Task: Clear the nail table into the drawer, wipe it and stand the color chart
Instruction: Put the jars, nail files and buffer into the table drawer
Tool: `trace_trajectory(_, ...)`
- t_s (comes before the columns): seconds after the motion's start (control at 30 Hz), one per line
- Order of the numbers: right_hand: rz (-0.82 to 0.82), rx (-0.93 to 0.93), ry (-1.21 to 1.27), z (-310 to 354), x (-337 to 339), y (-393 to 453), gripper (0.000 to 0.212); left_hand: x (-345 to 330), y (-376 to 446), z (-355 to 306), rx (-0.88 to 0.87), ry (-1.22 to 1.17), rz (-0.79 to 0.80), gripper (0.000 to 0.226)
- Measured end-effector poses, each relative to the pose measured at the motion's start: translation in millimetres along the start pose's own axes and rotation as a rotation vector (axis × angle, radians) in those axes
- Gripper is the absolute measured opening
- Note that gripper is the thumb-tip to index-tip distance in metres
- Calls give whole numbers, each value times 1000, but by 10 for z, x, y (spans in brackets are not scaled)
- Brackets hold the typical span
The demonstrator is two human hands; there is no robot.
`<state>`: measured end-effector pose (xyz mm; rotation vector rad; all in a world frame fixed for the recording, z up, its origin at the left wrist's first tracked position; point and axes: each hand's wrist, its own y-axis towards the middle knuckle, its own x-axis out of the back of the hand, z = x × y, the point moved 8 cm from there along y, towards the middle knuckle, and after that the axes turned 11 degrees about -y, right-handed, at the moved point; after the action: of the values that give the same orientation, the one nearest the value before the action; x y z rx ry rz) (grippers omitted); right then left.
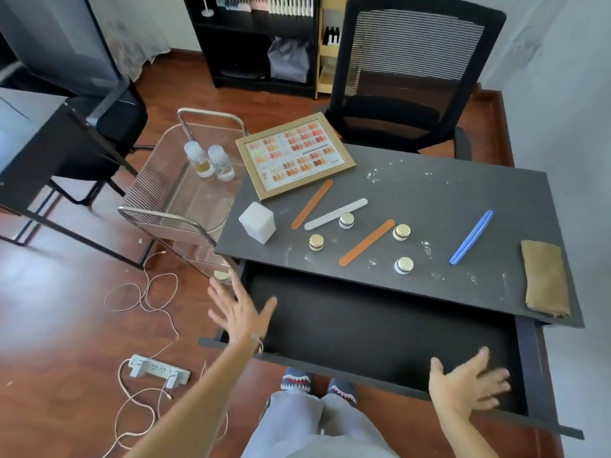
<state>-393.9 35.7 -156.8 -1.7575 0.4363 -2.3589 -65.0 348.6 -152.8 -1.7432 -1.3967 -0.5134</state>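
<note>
My left hand [239,312]: fingers spread wide, holding nothing, over the near left corner of the drawer [380,328]. My right hand [469,385]: open, fingers fanned and blurred, empty, above the drawer's near right edge. The drawer stands pulled out between both hands; I see nothing inside it.

Beyond my hands, on the dark table [429,193], dusted with white specks:
- Color chart [295,154], gold-framed, lying flat at the far left corner, up from my left hand.
- White cube container [257,222], just beyond my left hand.
- Two orange nail files [312,203] [367,242], one grey file [335,214], between the chart and the drawer.
- Four small gold-lidded jars [316,242] [346,220] [401,232] [403,265], scattered among the files.
- Blue file [471,237], up from my right hand.
- Folded tan cloth [545,277], at the table's right edge, beyond my right hand.

Left of my left hand: a glass trolley [172,200] carrying two bottles [210,160].
</note>
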Motion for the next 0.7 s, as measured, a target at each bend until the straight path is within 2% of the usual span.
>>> trace_trajectory(0.1,0,259,11,639,11,92,75,260,589,-751,-200,-68,-105,111)
trace_trajectory(0.17,48,426,33,1058,-23,116,67,316,905,-1080,-229,-58,-119,110)
trace_trajectory(0.23,81,593,22,1437,-55,129,63,235,1104,-1204,-203,-40,-47,102)
trace_trajectory(0.3,84,713,-12,1763,-79,147,60,142,1183,-1197,-201,-51,29,83)
trace_trajectory(0.4,112,793,-154,2099,-200,169,57,200,1150,-1169,-257,-133,57,67)
trace_trajectory(0.53,149,800,-357,2221,-344,256,42,478,853,-1141,-449,-228,95,69)
trace_trajectory(0.6,154,801,-344,2194,-353,238,39,521,666,-1025,-522,-174,199,66)
trace_trajectory(0.7,89,926,-220,2183,-283,-32,29,228,467,-700,-526,36,527,62)
